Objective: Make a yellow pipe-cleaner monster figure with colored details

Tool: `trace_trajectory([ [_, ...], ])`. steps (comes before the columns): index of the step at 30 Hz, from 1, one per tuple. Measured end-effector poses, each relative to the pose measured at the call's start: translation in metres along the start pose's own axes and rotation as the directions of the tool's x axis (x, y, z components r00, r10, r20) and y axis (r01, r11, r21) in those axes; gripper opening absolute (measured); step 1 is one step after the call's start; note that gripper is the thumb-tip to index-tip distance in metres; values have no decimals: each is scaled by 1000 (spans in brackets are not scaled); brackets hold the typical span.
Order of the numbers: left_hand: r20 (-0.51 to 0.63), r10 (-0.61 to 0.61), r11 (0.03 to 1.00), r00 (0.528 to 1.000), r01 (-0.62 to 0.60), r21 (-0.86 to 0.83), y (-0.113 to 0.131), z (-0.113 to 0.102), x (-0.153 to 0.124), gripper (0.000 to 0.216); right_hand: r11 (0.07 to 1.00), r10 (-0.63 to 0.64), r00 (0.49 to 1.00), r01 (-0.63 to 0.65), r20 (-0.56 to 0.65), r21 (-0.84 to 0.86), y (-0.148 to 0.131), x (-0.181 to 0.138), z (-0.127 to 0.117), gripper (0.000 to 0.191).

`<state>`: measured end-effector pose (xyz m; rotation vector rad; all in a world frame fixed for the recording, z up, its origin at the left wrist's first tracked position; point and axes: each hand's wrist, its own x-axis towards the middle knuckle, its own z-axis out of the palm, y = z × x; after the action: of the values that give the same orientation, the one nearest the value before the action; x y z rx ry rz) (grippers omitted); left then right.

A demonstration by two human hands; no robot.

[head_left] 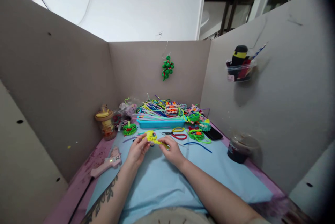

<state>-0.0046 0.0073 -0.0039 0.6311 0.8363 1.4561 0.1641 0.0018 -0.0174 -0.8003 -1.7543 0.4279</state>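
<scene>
Both my hands meet over the light blue mat (pixel 162 182). My left hand (pixel 138 150) pinches the coiled end of a yellow pipe-cleaner piece (pixel 152 137). My right hand (pixel 171 151) is closed on the straight end of the same yellow piece. The piece is held just above the mat, slanting down to the right.
A blue tray (pixel 159 122) heaped with coloured pipe cleaners stands behind. Scissors (pixel 176 133), green coiled figures (pixel 129 129) and a loose blue stem (pixel 198 146) lie nearby. A pink glue gun (pixel 106 162) lies at left, a jar (pixel 106 122) behind it, a dark lidded cup (pixel 240 147) at right.
</scene>
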Motion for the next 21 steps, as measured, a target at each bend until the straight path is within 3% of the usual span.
trace_trajectory([
  [10,53,79,994,995,-82,70,-1,3,-6,40,997,42,999,-42,-7,-63,4,-2,6,17],
  [21,95,239,924,966,-257,284,-7,8,-11,45,996,61,997,-57,45,-73,3,-5,12,19],
])
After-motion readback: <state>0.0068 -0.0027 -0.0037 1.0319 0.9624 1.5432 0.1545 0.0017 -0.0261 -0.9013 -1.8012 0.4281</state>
